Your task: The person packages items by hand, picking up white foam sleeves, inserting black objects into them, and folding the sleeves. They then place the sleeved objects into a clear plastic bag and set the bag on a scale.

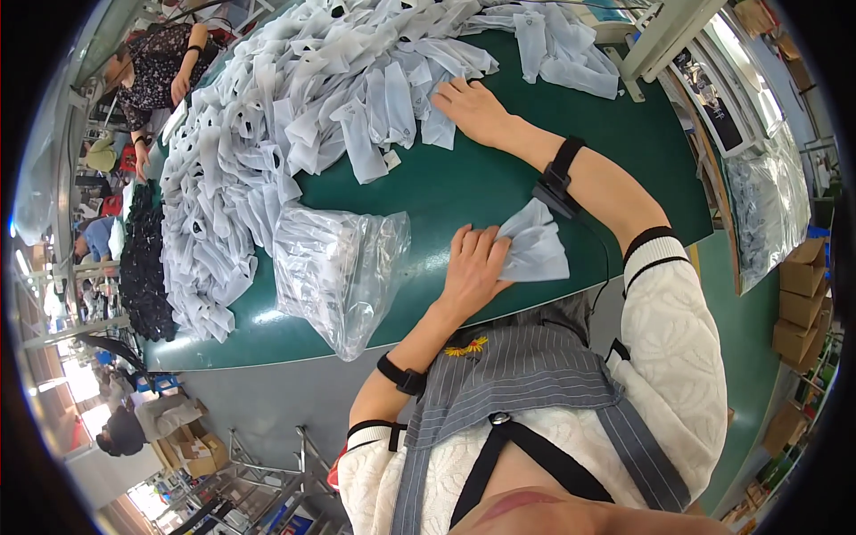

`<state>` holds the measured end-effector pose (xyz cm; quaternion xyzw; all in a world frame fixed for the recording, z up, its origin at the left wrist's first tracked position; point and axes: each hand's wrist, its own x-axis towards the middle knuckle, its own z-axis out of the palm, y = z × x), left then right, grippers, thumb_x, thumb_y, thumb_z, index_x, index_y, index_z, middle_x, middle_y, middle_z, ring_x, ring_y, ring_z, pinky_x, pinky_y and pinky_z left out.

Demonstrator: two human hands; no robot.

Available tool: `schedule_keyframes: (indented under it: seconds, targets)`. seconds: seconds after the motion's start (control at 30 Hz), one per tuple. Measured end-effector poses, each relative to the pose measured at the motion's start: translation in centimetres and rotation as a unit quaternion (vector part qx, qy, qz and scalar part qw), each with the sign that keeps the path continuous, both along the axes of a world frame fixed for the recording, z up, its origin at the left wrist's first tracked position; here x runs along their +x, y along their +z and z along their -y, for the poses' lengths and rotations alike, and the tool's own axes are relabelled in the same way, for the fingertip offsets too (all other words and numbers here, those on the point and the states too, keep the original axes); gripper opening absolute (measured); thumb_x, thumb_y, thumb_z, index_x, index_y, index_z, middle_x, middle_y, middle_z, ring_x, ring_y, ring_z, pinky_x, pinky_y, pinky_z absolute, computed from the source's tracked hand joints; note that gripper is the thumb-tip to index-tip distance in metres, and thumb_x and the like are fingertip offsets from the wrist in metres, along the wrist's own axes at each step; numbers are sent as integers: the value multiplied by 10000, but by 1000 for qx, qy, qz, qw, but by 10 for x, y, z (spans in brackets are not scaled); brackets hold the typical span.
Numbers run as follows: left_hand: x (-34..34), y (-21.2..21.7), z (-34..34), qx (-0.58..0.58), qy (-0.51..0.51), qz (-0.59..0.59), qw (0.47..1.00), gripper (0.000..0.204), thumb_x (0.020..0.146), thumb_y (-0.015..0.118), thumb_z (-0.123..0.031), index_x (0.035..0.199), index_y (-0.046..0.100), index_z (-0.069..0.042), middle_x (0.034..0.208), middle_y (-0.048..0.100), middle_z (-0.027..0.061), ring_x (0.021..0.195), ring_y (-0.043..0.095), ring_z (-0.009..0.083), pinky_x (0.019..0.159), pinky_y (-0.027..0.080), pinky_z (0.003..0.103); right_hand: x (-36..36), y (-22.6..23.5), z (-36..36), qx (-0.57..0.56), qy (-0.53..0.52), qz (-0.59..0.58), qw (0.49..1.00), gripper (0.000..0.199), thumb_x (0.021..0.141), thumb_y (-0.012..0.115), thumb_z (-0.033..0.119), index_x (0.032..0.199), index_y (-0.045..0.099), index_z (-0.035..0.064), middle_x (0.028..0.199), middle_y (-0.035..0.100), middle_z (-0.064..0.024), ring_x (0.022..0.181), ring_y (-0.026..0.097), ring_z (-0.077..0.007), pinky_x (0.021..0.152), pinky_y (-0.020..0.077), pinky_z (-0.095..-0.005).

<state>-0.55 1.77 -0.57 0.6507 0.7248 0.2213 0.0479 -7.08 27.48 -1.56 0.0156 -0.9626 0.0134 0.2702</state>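
Near the table's front edge, my left hand (473,272) has its fingers closed on a small frosted plastic bag (539,248), which fans out to the right of the fingers. What lies inside this bag I cannot make out. My right hand (474,111) reaches farther out, to the near edge of a large pile of similar frosted bags (312,89). Its fingers are stretched out and touch one bag (438,129) at that edge. Dark small parts show in some of the piled bags.
A clear plastic sack (334,267) of packed bags lies left of my left hand on the green table (588,160). Black items (144,259) are heaped at the far left end. A metal post (669,40) stands at back right. Another person (160,76) works across at the left.
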Motion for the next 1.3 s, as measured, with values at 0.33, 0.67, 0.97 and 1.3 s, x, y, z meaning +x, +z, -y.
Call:
schedule_keyframes:
  seconds: [0.33, 0.67, 0.97, 1.3]
  targets:
    - [8, 16, 22, -31, 30, 72, 996, 782, 602, 825, -367, 1230, 504, -31, 1182, 550, 119, 1127, 503, 303, 1068, 279, 511, 137, 32, 77, -45, 38, 149, 987, 271, 760, 635, 105, 1016, 574, 42, 1003, 536, -81, 970, 560, -263, 790, 438, -355]
    - [5, 13, 36, -40, -14, 73, 996, 786, 579, 837, -391, 1215, 525, -51, 1188, 549, 96, 1159, 487, 297, 1100, 234, 533, 126, 7, 42, -114, -9, 197, 974, 405, 773, 695, 85, 1140, 534, 23, 1128, 541, -136, 939, 605, -302, 717, 527, -398]
    - [-4, 32, 47, -40, 26, 17, 999, 703, 591, 815, -447, 1151, 598, -84, 1436, 398, 153, 1396, 290, 337, 1129, 161, 565, 148, 48, 65, -164, -24, 358, 919, 125, 889, 552, 108, 960, 593, 15, 885, 650, -173, 806, 645, -329, 683, 514, -432]
    - [-16, 25, 44, -48, 15, 50, 998, 704, 572, 846, -372, 1140, 563, -67, 1363, 431, 158, 1320, 362, 351, 1091, 251, 551, 158, 58, 72, -172, 80, 472, 861, 193, 892, 591, 175, 1038, 586, 48, 951, 633, -150, 837, 613, -335, 711, 490, -431]
